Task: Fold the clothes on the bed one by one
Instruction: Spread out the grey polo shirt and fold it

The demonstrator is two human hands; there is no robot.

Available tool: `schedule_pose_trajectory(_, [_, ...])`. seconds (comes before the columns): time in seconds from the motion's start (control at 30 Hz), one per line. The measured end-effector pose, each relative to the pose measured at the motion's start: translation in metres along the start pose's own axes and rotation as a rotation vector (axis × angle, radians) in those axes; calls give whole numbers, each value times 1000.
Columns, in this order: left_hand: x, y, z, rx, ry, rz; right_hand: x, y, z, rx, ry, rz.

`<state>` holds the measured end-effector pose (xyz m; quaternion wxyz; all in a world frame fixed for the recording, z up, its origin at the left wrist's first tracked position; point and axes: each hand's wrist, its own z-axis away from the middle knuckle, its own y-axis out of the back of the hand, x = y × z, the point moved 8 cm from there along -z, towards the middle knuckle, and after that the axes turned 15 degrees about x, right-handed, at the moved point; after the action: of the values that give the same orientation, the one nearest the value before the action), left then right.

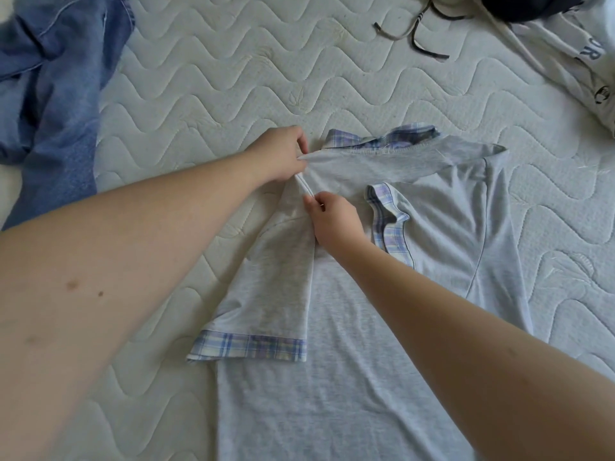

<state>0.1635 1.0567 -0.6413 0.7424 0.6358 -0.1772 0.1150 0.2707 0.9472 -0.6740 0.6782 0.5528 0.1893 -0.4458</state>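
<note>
The grey shirt (pixel 349 361) lies flat on the quilted mattress (pixel 206 94) of the bed, its body extending from both hands toward the person. The left hand (pixel 279 154) has fingers curled and pinches the shirt fabric at the shoulder, just beside the plaid collar (pixel 382 138). The right hand (pixel 332 221) sits close below the left hand and pinches the folded edge of the same sleeve section between thumb and fingers. The left sleeve (pixel 266 294) is folded inward over the shirt body, below both hands, with its plaid cuff (pixel 249 349) nearest the person. The other plaid cuff (pixel 387 217) lies just to the right of the right hand. Blue jeans (pixel 50 94) lie well to the left of the left hand. A white garment (pixel 572 61) lies far beyond and to the right of the right hand.
</note>
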Motion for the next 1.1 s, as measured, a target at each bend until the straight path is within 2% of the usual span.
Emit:
schedule_pose_trajectory(0.07, [-2,3,-6,7,0,3,-5,-2,-4,13,-6,-43])
schedule_pose_trajectory(0.17, [-5,1,-14,-4,8,15,-3,-9,-4,-38,-114,-168])
schedule_pose_trajectory(0.27, [-8,-4,-14,-3,-6,29,5,-23,8,-171,-102,-60])
schedule_pose_trajectory(0.37, [-9,-5,-12,-14,-71,89,10,-22,8,-132,-56,22])
schedule_pose_trajectory(0.53, [-7,-2,4,-256,-348,-44,16,-21,5,-129,-97,-49])
schedule_pose_trajectory(0.63, [-11,-4,15,-366,-401,-89,17,-22,7,-120,-123,-98])
schedule_pose_trajectory(0.73, [-10,-2,10,-312,-407,-100,16,-16,5,-54,-104,-87])
schedule_pose_trajectory(0.83, [-21,5,0,-202,-337,-126,13,-2,-1,28,-81,-102])
schedule_pose_trajectory(0.9, [-30,2,-2,-200,-291,-154,12,7,-5,62,-73,-109])
schedule_pose_trajectory(1.0, [-29,-6,3,-273,-295,-110,18,5,0,-43,-97,-67])
schedule_pose_trajectory(1.1, [-22,-9,10,-381,-361,-139,23,0,12,-195,-43,92])
